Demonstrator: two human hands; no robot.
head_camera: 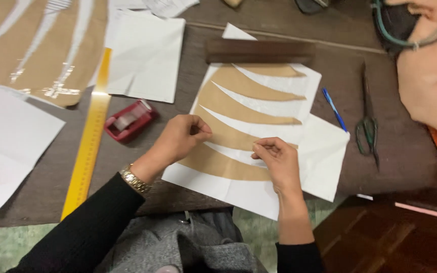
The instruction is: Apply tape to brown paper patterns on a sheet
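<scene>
On a white paper sheet (324, 151) lie several curved brown paper strips (244, 108), fanned out like slashed pattern pieces. My left hand (180, 137) rests on the left end of a lower strip, fingers curled. My right hand (276, 159) pinches a spot between two lower strips, thumb and forefinger closed; a small piece of clear tape may be under them, too small to tell. A gold wristwatch (135, 181) sits on my left wrist.
A red tape dispenser (130, 120) and a yellow ruler (89, 141) lie to the left. A dark wooden bar (259, 51) weighs the sheet's top. Blue pen (334, 108) and scissors (367, 129) lie right. Another person (426, 76) leans in at right. More paper sheets (11, 141) at left.
</scene>
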